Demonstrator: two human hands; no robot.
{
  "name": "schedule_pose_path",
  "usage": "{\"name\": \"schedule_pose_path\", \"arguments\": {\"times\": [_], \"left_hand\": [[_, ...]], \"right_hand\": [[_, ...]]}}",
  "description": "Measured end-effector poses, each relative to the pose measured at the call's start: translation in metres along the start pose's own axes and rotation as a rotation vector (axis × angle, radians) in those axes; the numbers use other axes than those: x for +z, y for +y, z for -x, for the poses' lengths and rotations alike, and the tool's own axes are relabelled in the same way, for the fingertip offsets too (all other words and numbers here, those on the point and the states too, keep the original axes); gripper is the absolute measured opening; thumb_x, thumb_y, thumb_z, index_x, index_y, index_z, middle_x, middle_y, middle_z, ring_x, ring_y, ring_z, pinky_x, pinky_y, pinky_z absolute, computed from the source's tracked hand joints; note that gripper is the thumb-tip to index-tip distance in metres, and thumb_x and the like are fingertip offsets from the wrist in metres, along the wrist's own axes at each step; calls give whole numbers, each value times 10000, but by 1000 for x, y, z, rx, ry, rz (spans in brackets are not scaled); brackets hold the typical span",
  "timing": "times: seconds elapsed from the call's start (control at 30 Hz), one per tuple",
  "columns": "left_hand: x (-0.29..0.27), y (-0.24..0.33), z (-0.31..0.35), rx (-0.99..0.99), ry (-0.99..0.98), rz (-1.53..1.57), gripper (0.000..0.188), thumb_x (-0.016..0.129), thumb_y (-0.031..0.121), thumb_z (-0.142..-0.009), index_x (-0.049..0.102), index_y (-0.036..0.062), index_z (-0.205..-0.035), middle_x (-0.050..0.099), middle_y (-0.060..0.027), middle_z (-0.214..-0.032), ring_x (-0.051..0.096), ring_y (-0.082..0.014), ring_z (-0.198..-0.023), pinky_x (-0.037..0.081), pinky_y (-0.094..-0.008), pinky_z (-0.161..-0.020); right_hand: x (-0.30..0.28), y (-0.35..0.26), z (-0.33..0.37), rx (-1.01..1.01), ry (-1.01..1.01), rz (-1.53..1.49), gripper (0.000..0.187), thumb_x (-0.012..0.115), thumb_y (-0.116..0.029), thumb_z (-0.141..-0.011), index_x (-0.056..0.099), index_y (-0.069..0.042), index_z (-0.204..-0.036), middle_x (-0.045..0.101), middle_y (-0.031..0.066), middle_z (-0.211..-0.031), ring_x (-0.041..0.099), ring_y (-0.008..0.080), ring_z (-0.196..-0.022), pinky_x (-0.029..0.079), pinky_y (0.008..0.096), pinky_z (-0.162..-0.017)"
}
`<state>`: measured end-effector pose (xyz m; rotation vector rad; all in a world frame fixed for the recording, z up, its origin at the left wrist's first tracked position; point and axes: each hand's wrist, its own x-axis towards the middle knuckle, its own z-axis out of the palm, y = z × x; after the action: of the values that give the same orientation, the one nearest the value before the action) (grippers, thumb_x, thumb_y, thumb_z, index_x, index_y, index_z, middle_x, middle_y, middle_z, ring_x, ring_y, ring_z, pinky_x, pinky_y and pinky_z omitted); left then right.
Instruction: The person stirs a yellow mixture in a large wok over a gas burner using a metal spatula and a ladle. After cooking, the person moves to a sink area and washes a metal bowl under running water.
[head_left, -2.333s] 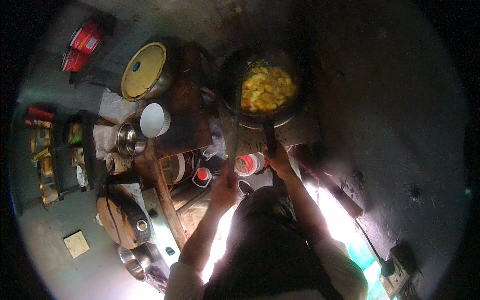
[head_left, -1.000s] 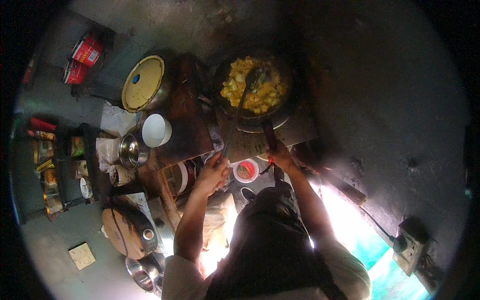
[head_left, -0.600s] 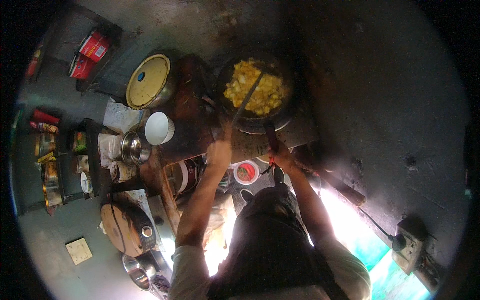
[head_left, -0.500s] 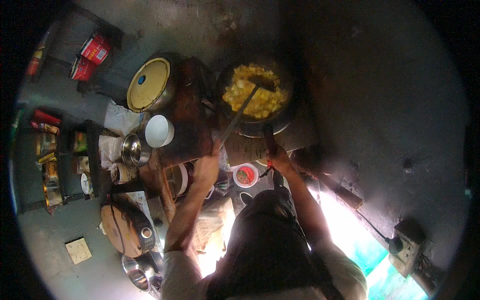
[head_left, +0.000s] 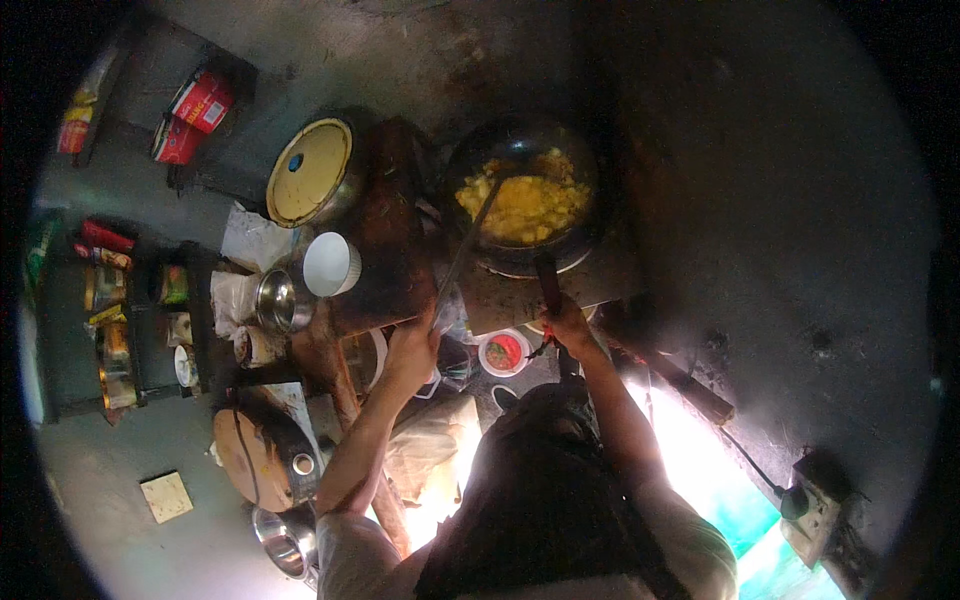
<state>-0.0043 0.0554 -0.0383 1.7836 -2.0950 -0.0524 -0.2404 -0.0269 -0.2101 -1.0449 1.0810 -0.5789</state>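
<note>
A dark wok (head_left: 512, 142) sits on the stove, tilted slightly in my view. Yellow cubed food (head_left: 535, 212), perhaps potato, covers its near part, while the dark far wall shows bare. My left hand (head_left: 412, 348) is closed round the handle end of a long metal spatula (head_left: 463, 258). Its shaft slants up and right into the wok, and the blade is hard to make out against the food. My right hand (head_left: 568, 328) grips the wok handle (head_left: 547, 282) on the near side.
Left of the wok stand a white bowl (head_left: 331, 266), a steel bowl (head_left: 283, 302) and a pot with a yellowish lid (head_left: 312, 172). A white tub with red contents (head_left: 503, 353) is below the stove. Shelved packets line the left; a plugged-in cord (head_left: 752, 461) runs at the right.
The spatula's blade has moved from the far right of the food toward the left. The food has shifted nearer, baring more of the wok's far wall. Both hands keep their hold.
</note>
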Motion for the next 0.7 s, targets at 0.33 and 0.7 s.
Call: {"name": "schedule_pose_path", "arguments": {"times": [0.33, 0.7], "left_hand": [[-58, -4, 57, -341, -319, 334, 481, 520, 116, -839, 360, 74, -1290, 589, -183, -868, 602, -269, -735, 471, -370, -638], [21, 13, -13, -1244, -213, 1493, 312, 518, 218, -866, 435, 149, -1159, 394, 32, -599, 300, -53, -424, 222, -197, -343]], "right_hand": [[1, -16, 6, 175, 4, -58, 212, 533, -22, -739, 452, -28, -934, 492, 63, -615, 499, 157, -427, 408, 282, -351], [-5, 26, -8, -6, -62, -83, 228, 521, -26, -750, 430, -46, -958, 486, 56, -618, 515, 161, -438, 416, 284, -361]]}}
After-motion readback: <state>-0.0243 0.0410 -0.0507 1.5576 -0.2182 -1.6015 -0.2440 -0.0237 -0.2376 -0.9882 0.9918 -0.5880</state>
